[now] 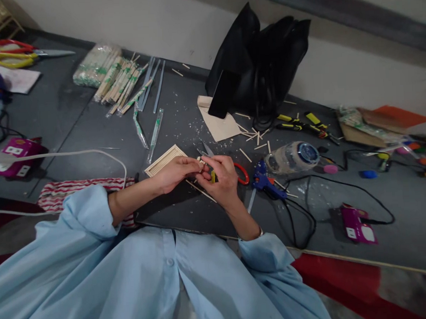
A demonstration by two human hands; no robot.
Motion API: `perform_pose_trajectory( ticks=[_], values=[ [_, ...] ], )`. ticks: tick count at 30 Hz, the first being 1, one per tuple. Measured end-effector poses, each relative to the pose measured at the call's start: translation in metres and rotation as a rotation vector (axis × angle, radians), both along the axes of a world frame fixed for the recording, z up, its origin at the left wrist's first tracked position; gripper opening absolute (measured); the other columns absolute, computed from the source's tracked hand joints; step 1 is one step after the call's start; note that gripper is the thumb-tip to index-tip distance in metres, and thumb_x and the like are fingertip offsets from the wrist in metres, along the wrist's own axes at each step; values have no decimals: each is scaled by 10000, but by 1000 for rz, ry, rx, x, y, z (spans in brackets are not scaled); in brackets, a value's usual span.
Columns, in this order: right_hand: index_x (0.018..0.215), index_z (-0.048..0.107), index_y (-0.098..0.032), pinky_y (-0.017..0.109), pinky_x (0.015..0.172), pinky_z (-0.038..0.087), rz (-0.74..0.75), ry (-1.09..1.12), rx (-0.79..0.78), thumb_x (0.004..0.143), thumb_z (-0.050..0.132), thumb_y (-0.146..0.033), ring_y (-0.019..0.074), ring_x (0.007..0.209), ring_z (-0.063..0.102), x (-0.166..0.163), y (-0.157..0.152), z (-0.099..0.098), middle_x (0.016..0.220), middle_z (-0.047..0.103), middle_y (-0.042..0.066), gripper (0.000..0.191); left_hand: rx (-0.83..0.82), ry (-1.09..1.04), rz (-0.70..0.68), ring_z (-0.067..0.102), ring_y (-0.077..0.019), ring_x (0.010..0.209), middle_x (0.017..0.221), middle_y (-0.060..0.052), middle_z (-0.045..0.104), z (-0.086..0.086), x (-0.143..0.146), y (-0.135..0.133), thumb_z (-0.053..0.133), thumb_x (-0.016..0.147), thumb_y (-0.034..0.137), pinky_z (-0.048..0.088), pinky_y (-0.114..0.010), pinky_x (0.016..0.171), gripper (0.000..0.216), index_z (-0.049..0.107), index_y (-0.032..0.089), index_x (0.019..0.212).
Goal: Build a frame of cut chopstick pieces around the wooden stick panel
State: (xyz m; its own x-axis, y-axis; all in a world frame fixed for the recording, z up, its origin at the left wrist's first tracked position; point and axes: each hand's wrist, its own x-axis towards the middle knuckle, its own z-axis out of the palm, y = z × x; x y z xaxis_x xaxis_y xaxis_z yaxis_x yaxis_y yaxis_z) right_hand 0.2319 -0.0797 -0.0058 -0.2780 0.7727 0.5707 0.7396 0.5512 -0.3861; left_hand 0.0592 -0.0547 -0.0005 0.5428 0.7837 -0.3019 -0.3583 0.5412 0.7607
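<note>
My left hand (176,172) pinches a thin wooden stick (201,190) that slants down to the right below both hands. My right hand (221,178) is closed round scissors (240,173) with a red and yellow handle, their blades (208,150) pointing up past my fingers at the stick's top end. A small panel of glued sticks (163,160) lies on the dark mat (180,211) just left of my left hand, touching it or nearly so.
A blue glue gun (264,180) with a black cable and a plastic bottle (291,157) lie right of my hands. A black bag (261,64) stands behind. Packs of chopsticks (118,81) lie far left, pliers (304,124) and loose sticks to the right.
</note>
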Motion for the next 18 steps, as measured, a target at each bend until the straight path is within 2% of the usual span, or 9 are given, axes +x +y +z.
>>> perform_pose_trajectory(
  ticks=[4,10,18],
  values=[
    [1159,699,-228,404,841,556,9,28,-4,878,664,-297,230,956,629,-2,0,-3,1013,657,76,291,9,-6,-20,716,-174,752,785,-127,773,2,0,0,789,742,304,518,-281,823,238,763,75,801],
    [1170,699,-246,402,845,554,4,90,-69,879,699,-391,231,968,625,3,2,-4,1026,650,73,325,-133,-136,-149,725,-204,769,857,-145,783,3,-5,8,697,821,332,531,-310,803,259,762,85,865],
    [1177,700,-249,395,863,550,47,140,-91,880,707,-415,223,983,622,6,6,-10,1055,632,75,340,-153,-142,-124,724,-173,760,886,-163,779,1,-8,9,701,863,206,538,-277,793,165,755,55,901]
  ],
)
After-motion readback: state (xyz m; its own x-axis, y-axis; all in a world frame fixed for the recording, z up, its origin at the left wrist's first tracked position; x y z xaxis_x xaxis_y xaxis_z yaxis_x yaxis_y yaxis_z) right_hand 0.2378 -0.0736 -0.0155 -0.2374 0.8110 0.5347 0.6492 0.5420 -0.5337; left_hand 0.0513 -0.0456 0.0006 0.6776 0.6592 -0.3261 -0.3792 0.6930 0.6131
